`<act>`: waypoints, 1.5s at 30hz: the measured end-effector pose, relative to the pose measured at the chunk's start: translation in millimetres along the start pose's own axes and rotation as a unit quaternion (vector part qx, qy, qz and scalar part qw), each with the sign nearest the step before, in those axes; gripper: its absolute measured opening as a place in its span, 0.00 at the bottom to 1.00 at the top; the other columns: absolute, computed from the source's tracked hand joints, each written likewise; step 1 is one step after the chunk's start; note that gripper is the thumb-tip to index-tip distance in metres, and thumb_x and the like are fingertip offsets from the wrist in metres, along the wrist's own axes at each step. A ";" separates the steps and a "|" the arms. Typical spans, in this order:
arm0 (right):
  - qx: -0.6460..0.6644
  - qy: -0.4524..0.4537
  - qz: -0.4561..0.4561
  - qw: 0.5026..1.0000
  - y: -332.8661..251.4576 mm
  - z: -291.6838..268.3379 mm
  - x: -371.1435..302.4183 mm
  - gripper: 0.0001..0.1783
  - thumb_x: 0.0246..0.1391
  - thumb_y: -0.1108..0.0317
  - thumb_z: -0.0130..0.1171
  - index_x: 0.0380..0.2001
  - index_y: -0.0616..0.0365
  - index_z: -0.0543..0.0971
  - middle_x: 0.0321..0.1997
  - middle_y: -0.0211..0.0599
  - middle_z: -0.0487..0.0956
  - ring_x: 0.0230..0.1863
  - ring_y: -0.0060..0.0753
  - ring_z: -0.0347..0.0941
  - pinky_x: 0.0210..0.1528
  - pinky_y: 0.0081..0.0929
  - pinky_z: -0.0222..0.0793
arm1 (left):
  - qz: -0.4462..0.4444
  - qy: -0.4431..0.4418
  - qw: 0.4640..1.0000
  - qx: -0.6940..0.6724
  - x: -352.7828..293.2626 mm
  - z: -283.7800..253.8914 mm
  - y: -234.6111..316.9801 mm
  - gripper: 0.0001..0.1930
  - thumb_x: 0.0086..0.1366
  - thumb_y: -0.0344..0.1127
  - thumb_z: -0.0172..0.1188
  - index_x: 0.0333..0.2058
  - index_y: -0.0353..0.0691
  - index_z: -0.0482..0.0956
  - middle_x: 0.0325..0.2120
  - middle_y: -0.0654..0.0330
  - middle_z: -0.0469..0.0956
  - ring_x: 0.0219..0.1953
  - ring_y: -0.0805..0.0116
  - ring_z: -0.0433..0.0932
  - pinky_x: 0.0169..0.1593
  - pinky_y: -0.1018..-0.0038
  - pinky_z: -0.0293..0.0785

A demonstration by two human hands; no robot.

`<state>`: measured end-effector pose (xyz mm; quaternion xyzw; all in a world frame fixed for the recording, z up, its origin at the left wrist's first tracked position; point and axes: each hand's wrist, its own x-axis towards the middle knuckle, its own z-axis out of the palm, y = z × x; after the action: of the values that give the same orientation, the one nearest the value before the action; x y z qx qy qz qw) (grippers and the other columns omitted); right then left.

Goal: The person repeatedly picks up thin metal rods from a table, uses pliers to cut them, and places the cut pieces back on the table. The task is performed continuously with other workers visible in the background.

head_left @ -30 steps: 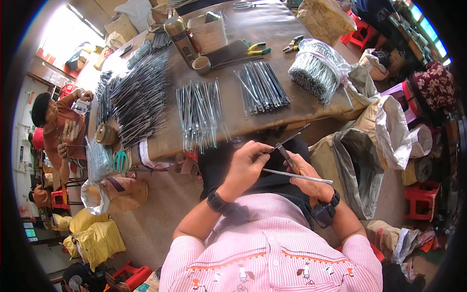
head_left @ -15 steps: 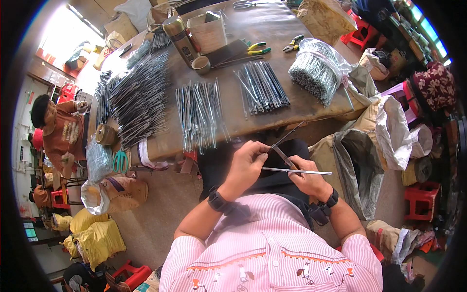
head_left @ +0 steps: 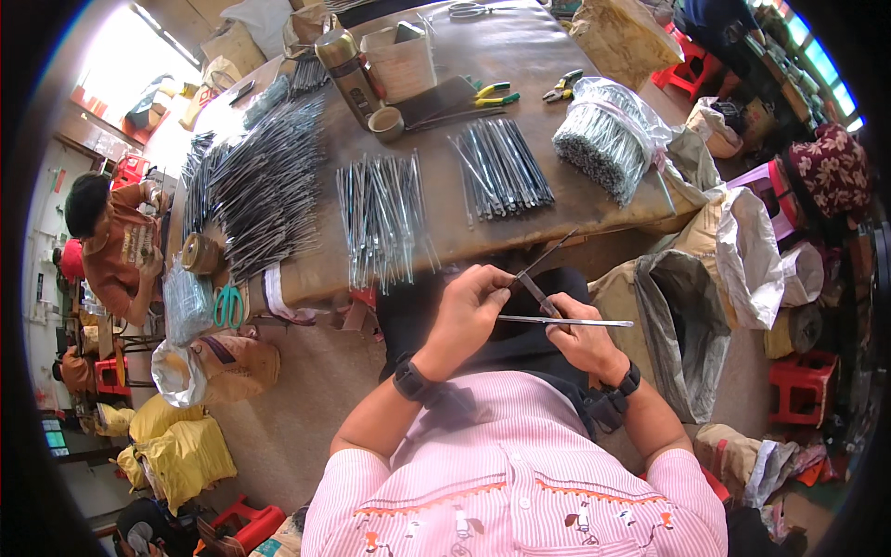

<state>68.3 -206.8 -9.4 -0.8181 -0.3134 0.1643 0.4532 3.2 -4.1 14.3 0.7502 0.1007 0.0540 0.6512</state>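
Observation:
Above my lap, my left hand (head_left: 467, 311) pinches the near end of a thin dark rod (head_left: 549, 253) between thumb and fingertips. My right hand (head_left: 588, 342) is closed round a flat metal blade-like tool (head_left: 535, 292), whose tip meets the rod at my left fingertips. The tool's exact kind is unclear. A longer silver metal rod (head_left: 608, 324) lies crosswise at my right fingers, its left end near my left palm. Ahead on the table lie a bundle of silver rods (head_left: 382, 213) and a neater bundle of rods (head_left: 506, 169).
The brown table (head_left: 445, 237) also bears a large heap of dark rods (head_left: 264, 186), a plastic-wrapped bundle (head_left: 608, 135), yellow-handled pliers (head_left: 561, 86), a thermos (head_left: 348, 74) and green scissors (head_left: 228, 306). Open sacks (head_left: 682, 334) stand at right. A person (head_left: 116, 241) sits at left.
My hands keep nearly the same pose, with the tool and rods shifted only slightly. The person at left has turned the head down and brought a hand up near the chest.

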 end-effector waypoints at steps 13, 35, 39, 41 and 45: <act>0.156 -0.090 0.062 0.982 13.9 2.8 2.3 0.27 0.45 0.74 0.50 0.54 0.61 0.69 0.39 0.39 0.74 0.33 0.28 0.69 0.38 0.24 0.68 | -0.143 -0.037 0.967 -0.210 1.8 -5.5 0.8 0.08 0.61 0.24 0.58 0.39 0.37 0.78 0.24 0.68 0.74 0.19 0.85 0.65 0.20 0.86 0.58; 0.080 -0.133 0.037 0.987 -2.7 -1.4 3.3 0.33 0.45 0.74 0.49 0.59 0.61 0.66 0.45 0.51 0.74 0.45 0.54 0.72 0.50 0.36 0.68 | -0.161 -0.058 0.952 -0.255 -2.7 -9.8 -3.9 0.11 0.63 0.25 0.56 0.44 0.34 0.77 0.23 0.69 0.72 0.18 0.85 0.64 0.19 0.85 0.57; 0.034 -0.068 -0.027 0.997 -4.3 -0.6 3.7 0.23 0.44 0.75 0.50 0.48 0.65 0.72 0.29 0.43 0.74 0.31 0.40 0.72 0.39 0.31 0.70 | -0.150 -0.041 0.966 -0.206 -2.3 -5.5 -4.6 0.10 0.63 0.25 0.55 0.43 0.33 0.78 0.21 0.69 0.71 0.17 0.85 0.64 0.19 0.85 0.58; 0.022 -0.046 -0.037 0.998 -2.5 0.7 2.9 0.24 0.44 0.74 0.51 0.49 0.65 0.73 0.29 0.45 0.74 0.31 0.44 0.72 0.38 0.33 0.70 | -0.148 -0.039 0.969 -0.196 -1.8 -3.8 -6.1 0.09 0.63 0.25 0.55 0.42 0.33 0.78 0.21 0.69 0.71 0.17 0.85 0.64 0.19 0.85 0.58; -0.020 -0.048 -0.026 0.998 2.5 -1.0 -0.1 0.27 0.44 0.74 0.51 0.53 0.64 0.71 0.31 0.46 0.76 0.33 0.47 0.74 0.39 0.36 0.70 | -0.147 -0.044 0.970 -0.190 -0.2 0.1 -9.0 0.08 0.63 0.24 0.55 0.41 0.33 0.78 0.21 0.69 0.71 0.17 0.85 0.63 0.19 0.85 0.58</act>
<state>69.7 -208.5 -10.9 -0.8098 -0.3593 0.1854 0.4252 2.3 -3.1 5.4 0.5916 0.1696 -0.0573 0.7861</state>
